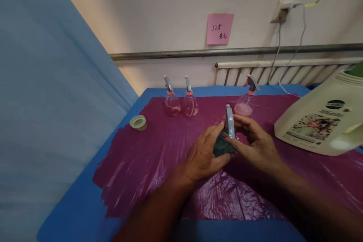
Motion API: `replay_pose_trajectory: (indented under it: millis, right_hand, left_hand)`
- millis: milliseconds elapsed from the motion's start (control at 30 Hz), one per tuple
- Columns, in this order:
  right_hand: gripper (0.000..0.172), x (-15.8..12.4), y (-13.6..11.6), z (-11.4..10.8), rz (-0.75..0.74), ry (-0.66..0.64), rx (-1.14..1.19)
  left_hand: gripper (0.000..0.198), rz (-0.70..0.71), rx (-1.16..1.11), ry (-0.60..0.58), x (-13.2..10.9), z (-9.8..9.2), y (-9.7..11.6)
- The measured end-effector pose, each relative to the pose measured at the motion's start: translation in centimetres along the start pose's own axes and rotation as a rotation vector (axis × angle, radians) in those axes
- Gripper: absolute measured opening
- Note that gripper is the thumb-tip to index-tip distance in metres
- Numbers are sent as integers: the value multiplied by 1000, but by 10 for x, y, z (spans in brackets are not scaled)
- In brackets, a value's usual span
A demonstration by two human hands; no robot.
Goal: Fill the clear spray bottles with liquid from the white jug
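Note:
A spray bottle with a dark green, see-through body [221, 146] and a grey spray head [229, 123] is between my hands above the purple sheet. My left hand [204, 152] is wrapped round the bottle's body. On the other side, my right hand [256, 141] has its fingers closed about the collar and the lower part of the spray head. The hands hide most of the collar, so I cannot tell whether the head is fully seated. Just behind my right hand stands a clear spray bottle [244, 106] with a pink collar, upright.
Two more clear spray bottles, one [172, 104] beside another [190, 105], stand at the back. A pale green cap [138, 121] lies at left. A large cream detergent jug [320, 117] stands at right. The purple plastic sheet [159, 155] covers a blue table [70, 204]; a blue curtain [51, 83] hangs left.

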State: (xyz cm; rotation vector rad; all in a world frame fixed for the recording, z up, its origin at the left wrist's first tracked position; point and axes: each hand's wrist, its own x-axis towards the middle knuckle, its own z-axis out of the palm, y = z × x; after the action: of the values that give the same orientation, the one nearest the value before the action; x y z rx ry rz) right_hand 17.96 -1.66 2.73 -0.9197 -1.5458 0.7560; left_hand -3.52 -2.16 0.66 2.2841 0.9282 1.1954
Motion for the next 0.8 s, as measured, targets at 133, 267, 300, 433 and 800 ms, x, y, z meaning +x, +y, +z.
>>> replay_pose_trajectory:
  millis: [133, 267, 300, 433, 800]
  right_hand:
    - [67, -1, 0, 0, 23, 18, -8]
    - [63, -1, 1, 2, 54, 40, -17]
    - [64, -1, 1, 3, 54, 44, -18]
    - [65, -3, 5, 3, 32, 39, -11]
    - [64, -11, 2, 4, 1, -6, 11]
  left_hand:
    - [99, -17, -30, -4, 2, -1, 1]
    - [91, -21, -47, -11, 5, -3, 3]
    - [91, -23, -44, -9, 5, -3, 4]
    - [93, -29, -23, -9, 5, -4, 5]
    - [85, -30, 3, 10, 4, -1, 3]
